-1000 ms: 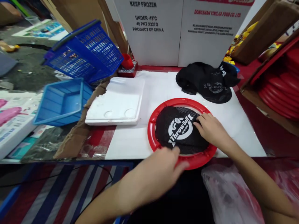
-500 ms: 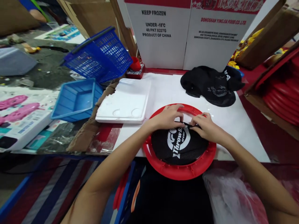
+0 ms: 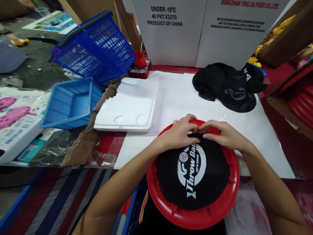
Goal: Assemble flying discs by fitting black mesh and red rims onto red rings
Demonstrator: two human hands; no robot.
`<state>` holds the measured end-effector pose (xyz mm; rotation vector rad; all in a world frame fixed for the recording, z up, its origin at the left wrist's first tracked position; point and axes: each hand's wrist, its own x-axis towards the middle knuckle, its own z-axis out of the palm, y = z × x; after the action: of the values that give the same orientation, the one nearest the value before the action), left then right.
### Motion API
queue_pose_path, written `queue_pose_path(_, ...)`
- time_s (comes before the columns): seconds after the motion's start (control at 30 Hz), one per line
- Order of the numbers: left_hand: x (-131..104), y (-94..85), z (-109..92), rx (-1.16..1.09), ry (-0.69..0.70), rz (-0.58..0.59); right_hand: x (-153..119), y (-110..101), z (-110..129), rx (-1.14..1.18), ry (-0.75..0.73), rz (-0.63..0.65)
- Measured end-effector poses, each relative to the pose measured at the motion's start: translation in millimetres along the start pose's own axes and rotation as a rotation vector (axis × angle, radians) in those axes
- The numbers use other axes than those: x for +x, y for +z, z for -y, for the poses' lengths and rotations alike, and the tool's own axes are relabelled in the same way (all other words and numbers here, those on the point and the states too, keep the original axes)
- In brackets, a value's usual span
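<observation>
A round red plastic ring point(image 3: 193, 220) is tilted towards me at the near edge of the worktable, partly over my lap. Stretched across its opening is a black mesh cloth point(image 3: 215, 173) with a white "Throw Ball" print. At the far side of the ring, my left hand point(image 3: 181, 132) pinches the cloth's edge against the rim, thumb on the cloth and fingers over the rim. Close beside it, my right hand point(image 3: 223, 133) is curled over the same rim, its thumb and fingers closed at the cloth's edge. The fingertips partly hide that edge.
Several black mesh cloths point(image 3: 230, 88) lie in a pile at the back right. A white foam slab point(image 3: 129, 107) and a light blue bin point(image 3: 70, 104) stand to the left, a tilted blue basket point(image 3: 95, 49) behind. Stacked red rings point(image 3: 303, 104) are at far right; a white carton point(image 3: 176, 42) stands behind.
The ring has come nearer and tipped up more towards me. The cloth now reaches the far rim, where a gap showed before. Both hands have stayed at that rim.
</observation>
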<state>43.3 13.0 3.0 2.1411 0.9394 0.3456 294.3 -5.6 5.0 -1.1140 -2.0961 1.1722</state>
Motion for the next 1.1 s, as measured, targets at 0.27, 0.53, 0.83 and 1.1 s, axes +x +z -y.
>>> queue_pose_path(0.27,4.5,18.0,4.9,0.166,0.089,-0.264,2.5,14.9,-12.7,-0.22,-0.087,-0.351)
queue_pose_path(0.53,25.1,19.8,14.9,-0.077,-0.036,-0.333,15.0,20.7,-19.0,-0.25,-0.025,-0.364)
queue_pose_path(0.83,31.3,15.8,18.2,-0.192,-0.115,-0.326,23.9,12.9,-23.9,-0.132,0.053,-0.344)
queue_pose_path(1.1,29.4,19.2,17.4,-0.117,-0.097,-0.364,26.0,21.3,-26.4,-0.158,0.031,-0.432)
